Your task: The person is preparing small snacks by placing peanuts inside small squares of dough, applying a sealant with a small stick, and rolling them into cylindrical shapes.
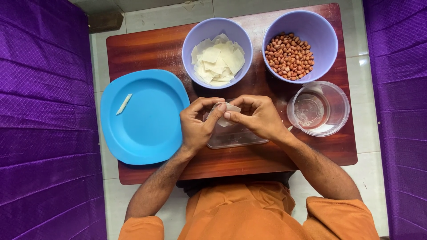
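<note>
From the head view, both hands meet over the counter (151, 44): the left hand (198, 124) and right hand (258, 116) pinch a small pale wrapper (229, 108) between their fingertips, directly above a clear tray (235, 138), just below the bowl of wrappers (217, 52).

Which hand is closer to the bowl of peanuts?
Right. The right hand sits just below the peanut bowl; the left hand is farther off, toward the blue plate.

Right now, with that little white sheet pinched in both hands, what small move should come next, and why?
Probably finish the fold and lay it on the blue plate. Both hands, left and right, pinch one wrapper, and one folded piece already lies there.
</note>
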